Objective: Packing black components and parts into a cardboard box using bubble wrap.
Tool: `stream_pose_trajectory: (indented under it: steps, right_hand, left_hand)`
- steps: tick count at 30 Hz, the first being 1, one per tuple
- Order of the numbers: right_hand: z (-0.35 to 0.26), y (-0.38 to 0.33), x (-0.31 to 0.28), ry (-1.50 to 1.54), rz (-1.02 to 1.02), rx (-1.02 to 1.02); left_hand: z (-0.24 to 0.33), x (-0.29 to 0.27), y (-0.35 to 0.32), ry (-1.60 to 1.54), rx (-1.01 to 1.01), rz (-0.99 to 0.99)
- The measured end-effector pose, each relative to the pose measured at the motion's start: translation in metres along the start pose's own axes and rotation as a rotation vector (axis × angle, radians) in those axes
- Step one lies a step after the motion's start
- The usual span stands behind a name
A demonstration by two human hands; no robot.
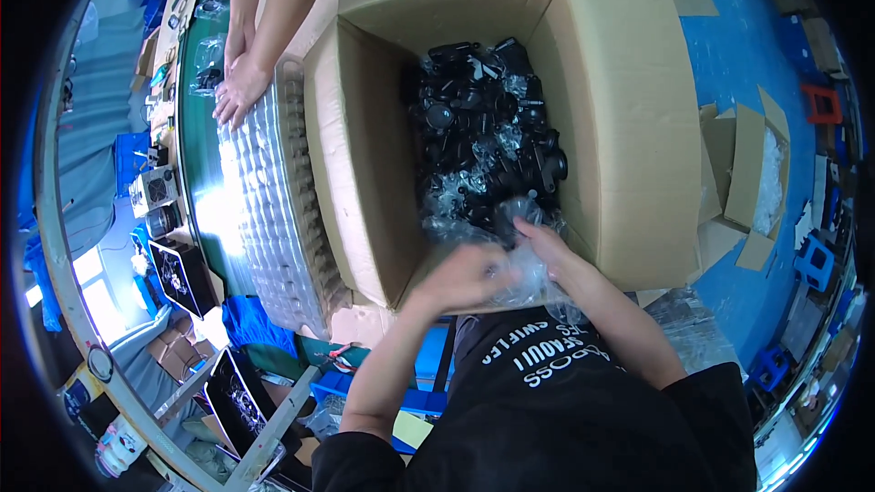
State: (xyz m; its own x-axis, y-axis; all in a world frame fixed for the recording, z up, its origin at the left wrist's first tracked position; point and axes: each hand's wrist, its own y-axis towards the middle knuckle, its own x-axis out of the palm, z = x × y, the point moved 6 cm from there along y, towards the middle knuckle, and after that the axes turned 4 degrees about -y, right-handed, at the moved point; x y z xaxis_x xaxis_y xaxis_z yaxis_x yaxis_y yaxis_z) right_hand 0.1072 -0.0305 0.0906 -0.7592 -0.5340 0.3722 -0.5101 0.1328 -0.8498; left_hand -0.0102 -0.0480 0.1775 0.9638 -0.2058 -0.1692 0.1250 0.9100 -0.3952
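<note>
A large open cardboard box point(620, 109) stands in front of me, filled with several black plastic parts in clear bags point(488, 128). Both my hands are at its near edge. My left hand point(465, 273) and my right hand point(547, 246) are closed on one clear plastic bag point(524, 260), which holds a dark part; the bag is crumpled between them. A stack of clear plastic blister trays point(273, 210) lies left of the box.
Another person's hands point(239, 82) rest on the far end of the tray stack on a green-topped table point(196, 155). A smaller open cardboard box point(752, 182) sits on the blue floor at right. Black boxes and cartons lie at lower left.
</note>
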Motion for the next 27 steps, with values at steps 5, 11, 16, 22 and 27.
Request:
stream_pose_trajectory:
  steps: [5,11,16,22,27]
  right_hand:
    - [-0.006,-0.01,-0.019,-0.215,0.085,0.002]
    - [-0.02,-0.034,-0.011,-0.76,0.12,-0.314]
    - [-0.053,-0.058,-0.007,-0.581,-0.053,-0.216]
    - [-0.051,-0.067,-0.005,-0.883,-0.297,-0.276]
    - [-0.048,-0.046,-0.008,-1.181,-0.031,-0.191]
  left_hand:
    - [-0.086,-0.065,0.095,0.137,-0.388,0.299]
    - [-0.132,-0.082,0.245,0.443,0.226,0.687]
    - [-0.168,-0.07,0.325,0.723,-0.209,0.198]
    - [-0.165,-0.075,0.291,0.535,-0.387,0.346]
    - [-0.111,-0.106,0.201,0.099,0.158,0.604]
